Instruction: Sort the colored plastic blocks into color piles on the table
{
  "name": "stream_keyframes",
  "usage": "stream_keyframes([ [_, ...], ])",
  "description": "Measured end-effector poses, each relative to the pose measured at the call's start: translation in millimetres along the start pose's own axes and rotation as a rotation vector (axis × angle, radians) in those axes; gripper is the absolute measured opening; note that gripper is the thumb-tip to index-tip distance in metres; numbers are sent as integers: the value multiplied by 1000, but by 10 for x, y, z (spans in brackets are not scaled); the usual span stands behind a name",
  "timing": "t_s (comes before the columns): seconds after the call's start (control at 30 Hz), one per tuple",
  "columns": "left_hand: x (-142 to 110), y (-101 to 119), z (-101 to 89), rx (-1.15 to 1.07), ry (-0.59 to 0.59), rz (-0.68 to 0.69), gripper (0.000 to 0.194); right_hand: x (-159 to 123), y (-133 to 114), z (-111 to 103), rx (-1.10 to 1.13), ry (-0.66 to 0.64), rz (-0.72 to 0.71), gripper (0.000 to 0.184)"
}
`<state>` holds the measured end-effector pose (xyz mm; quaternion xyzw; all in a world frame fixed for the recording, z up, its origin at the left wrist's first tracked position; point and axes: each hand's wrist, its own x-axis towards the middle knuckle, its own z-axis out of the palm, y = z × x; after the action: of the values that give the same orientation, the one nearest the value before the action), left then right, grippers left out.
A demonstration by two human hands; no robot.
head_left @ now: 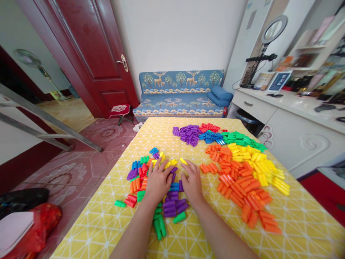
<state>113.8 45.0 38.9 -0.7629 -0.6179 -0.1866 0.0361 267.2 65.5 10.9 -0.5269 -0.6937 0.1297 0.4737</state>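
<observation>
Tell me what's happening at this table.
A person's left hand is over a cluster of mixed coloured pieces on a yellow cloth, by some yellow ones. The right hand touches or nearly touches a lone yellow piece. Off to the right, orange, yellow, green, blue, red and purple pieces lie grouped by colour.

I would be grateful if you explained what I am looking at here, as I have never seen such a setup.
There is no machine: these are a person's bare left hand and right hand. The single picture comes from a camera on their head, looking forward and down. On the yellow cloth, mixed coloured pieces lie around the hands. Farther off and to the right are purple, red, blue, green, yellow and orange groups. Both hands' fingertips are at yellow pieces; whether any is gripped, I cannot tell. Behind stands a sofa.
</observation>
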Motion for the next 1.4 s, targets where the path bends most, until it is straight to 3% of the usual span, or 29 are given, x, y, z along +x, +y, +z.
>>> stream_keyframes([
  [0.07, -4, -7, -2, -1, -1, 12, 36, 62, 54, -226, -20, 70, -31, 36],
  [0.17, -8, -12, 1, -4, 7, 18, 35, 191, 318, -754, -142, 274, -14, 34],
  [0.3, -9, -13, 10, -7, 19, 17, 35, 263, 858, -1507, -441, 464, 174, 45],
  [0.4, -7, -23, 22, -8, 23, 22, 36, 226, 1131, -1831, -663, 401, 418, 55],
  [0.53, -3, -39, 33, -7, 24, 34, 36, 203, 1238, -1916, -825, 243, 569, 63],
  [0.7, -6, -31, 22, -5, 21, 32, 35, 216, 1274, -1893, -829, 155, 590, 69],
  [0.8, -8, -27, 20, -10, 18, 28, 35, 204, 1204, -1844, -762, 247, 545, 68],
  [0.87, -8, -30, 26, -16, 15, 28, 35, 191, 1061, -1721, -693, 343, 411, 63],
  [0.93, -8, -36, 34, -22, 16, 28, 35, 174, 843, -1490, -547, 330, 209, 54],
  [1.03, -8, -44, 43, -35, 26, 26, 37, 149, 459, -975, -194, 58, -33, 41],
  [1.13, -5, -52, 50, -65, 38, 26, 44, 168, 159, -427, 50, -189, -127, 45],
  [1.27, -1, -73, 69, -95, 40, 24, 49, 295, 16, 46, 10, -344, -201, 65],
  [1.4, 1, -91, 76, -119, 47, 30, 48, 389, -5, 159, -145, -479, -206, 57],
])
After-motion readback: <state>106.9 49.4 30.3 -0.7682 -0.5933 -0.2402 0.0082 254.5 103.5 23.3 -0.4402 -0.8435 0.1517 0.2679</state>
